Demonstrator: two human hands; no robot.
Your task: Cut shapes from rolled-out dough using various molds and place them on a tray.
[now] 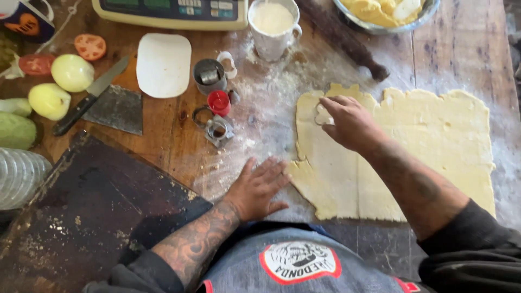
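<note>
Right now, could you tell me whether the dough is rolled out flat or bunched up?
Rolled out flat: the dough lies as a thin sheet on the floured table, under the right hand.

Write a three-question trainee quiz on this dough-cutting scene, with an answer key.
1. True or false: the right hand presses a small cutter into the rolled dough sheet.
2. Where does the left hand rest? A) on the dark tray B) flat on the floured table beside the dough's edge C) on the knife
3. Fill in: the white cup beside the scale holds ____.

Key: 1 true; 2 B; 3 flour, or a similar white powder.
</note>
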